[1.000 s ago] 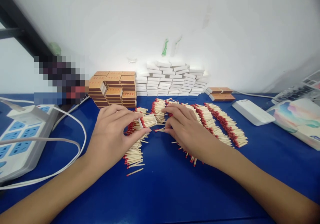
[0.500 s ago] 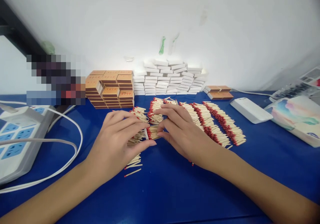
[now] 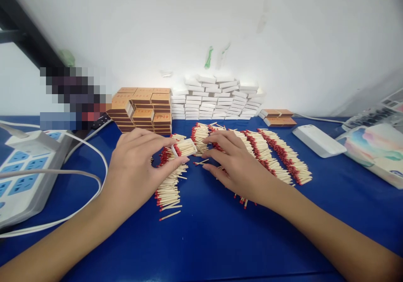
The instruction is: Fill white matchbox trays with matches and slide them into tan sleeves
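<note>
A small white matchbox tray (image 3: 192,152) with red-tipped matches (image 3: 184,148) lying in it is held between the thumb and fingers of my left hand (image 3: 138,160). It is raised over a row of loose matches (image 3: 170,189), heads to the left. My right hand (image 3: 233,160) hovers just right of the tray, apart from it, with thumb and fingers spread and nothing visible between them. Beneath its fingertips lie a few stray matches (image 3: 201,162). My right hand and wrist partly cover further match rows (image 3: 283,156).
Brown matchboxes (image 3: 143,114) are stacked at the back left, beside a pile of white trays (image 3: 217,99). More boxes (image 3: 278,120) sit to the right. A white device (image 3: 319,141) and a colourful pack (image 3: 374,151) lie right; a power strip (image 3: 27,177) with cables is left.
My left hand has lifted the tray and tilted it, so the matches inside show. My right hand has let go of the matches at the tray, and its fingers have spread.
</note>
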A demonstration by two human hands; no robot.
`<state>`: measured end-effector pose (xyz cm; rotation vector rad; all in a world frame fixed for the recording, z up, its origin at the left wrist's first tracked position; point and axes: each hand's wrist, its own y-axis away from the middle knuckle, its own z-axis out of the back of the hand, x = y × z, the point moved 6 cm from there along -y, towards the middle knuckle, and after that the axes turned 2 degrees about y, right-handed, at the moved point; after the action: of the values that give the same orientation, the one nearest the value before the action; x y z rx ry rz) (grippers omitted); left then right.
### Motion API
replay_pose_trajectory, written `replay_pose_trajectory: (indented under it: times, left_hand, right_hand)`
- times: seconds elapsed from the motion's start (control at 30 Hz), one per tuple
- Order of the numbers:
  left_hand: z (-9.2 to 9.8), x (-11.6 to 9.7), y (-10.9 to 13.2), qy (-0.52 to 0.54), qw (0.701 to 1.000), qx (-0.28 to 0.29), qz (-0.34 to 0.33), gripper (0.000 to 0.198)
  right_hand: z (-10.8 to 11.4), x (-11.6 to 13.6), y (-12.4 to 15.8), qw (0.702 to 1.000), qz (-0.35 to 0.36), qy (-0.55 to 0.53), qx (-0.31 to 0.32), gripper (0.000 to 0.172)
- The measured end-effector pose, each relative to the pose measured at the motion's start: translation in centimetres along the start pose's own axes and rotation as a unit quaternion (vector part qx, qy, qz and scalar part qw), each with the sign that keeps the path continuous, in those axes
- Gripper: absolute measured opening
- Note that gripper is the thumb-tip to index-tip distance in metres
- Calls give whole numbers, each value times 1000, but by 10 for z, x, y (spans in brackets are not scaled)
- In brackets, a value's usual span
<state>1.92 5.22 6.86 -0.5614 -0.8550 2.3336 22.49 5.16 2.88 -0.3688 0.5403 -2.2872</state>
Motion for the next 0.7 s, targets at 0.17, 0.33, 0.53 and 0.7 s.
replay_pose_trajectory:
  times: [0.17, 0.33, 0.53, 0.7]
  left_hand:
    - [-2, -3, 2, -1, 1000, 9, -16, 28]
    - [-2, -4, 2, 3, 1000, 17, -25, 28]
    - [-5, -2, 2, -8, 999, 24, -36, 29]
    - [-6, -3, 3, -17, 998, 23, -52, 31]
  right_hand:
    - [-14, -5, 2, 998, -2, 36, 44, 9]
    - [-19, -2, 3, 995, 7, 92, 47, 14]
    - [-22, 0, 6, 992, 16, 115, 54, 17]
    - [-13, -2, 6, 994, 6, 105, 37, 20]
